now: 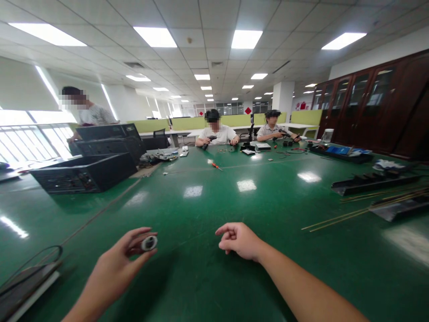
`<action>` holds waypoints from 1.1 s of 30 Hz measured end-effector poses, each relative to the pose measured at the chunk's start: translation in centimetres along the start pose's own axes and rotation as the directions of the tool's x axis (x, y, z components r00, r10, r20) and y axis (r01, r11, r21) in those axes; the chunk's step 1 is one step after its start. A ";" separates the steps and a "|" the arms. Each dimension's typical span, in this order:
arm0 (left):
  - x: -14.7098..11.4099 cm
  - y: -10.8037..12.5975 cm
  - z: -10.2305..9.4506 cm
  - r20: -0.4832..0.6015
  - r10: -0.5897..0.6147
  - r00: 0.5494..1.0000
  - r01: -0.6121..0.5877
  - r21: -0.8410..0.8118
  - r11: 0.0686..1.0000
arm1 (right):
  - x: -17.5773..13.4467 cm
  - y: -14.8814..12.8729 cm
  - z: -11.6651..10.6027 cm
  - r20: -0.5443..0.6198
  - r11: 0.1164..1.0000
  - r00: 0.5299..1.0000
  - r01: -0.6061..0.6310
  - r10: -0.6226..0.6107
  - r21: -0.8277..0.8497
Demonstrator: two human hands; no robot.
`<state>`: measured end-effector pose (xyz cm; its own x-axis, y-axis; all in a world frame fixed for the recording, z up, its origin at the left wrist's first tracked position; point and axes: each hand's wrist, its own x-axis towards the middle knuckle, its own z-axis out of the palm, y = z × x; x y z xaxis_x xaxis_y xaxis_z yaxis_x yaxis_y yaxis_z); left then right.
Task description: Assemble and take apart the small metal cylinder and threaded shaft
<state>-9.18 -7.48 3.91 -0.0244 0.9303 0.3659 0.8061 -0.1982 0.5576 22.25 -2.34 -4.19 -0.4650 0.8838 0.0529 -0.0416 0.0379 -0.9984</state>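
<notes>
My left hand (117, 259) grips a small round piece, a short cylinder with a pale ring-shaped end and a dark middle (149, 243). Thumb and fingertips hold it from the sides, a little above the green table (187, 214); its exact kind cannot be made out. Across from it, my right hand (239, 241) hovers over the table with the index finger stretched out and the other fingers loosely curled. Nothing shows between its fingers. The two hands are apart.
An orange-handled screwdriver (216, 166) lies farther out. Black computer cases (90, 172) stand at left, and a flat device with a cable (30, 286) lies near left. Thin brass-coloured rods (338, 220) and dark metal channels (372, 182) lie right. Two people (217, 132) sit opposite with power drills.
</notes>
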 end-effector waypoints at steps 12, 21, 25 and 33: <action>3.7 5.8 14.7 0.308 0.365 0.878 -0.248 -0.360 0.900 | 0.0 0.3 -2.2 -0.240 0.756 0.907 0.117 -0.345 -0.644; 4.1 5.5 14.5 0.367 0.277 0.888 -0.090 -0.453 0.887 | 0.2 0.4 -1.7 -0.235 0.748 0.928 0.065 -0.288 -0.661; 4.1 5.4 14.6 0.367 0.275 0.889 -0.084 -0.460 0.884 | 0.0 0.2 -1.5 -0.219 0.750 0.941 0.052 -0.258 -0.660; 3.9 5.6 14.5 0.353 0.291 0.889 -0.109 -0.455 0.884 | -0.2 -0.4 -1.2 -0.199 0.756 0.951 0.050 -0.235 -0.652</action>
<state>3.85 -0.45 -2.35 0.4222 0.8783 0.2245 0.4460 -0.4169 0.7920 23.37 -1.96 -3.85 -0.2561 0.9248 0.2814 0.5223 0.3773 -0.7648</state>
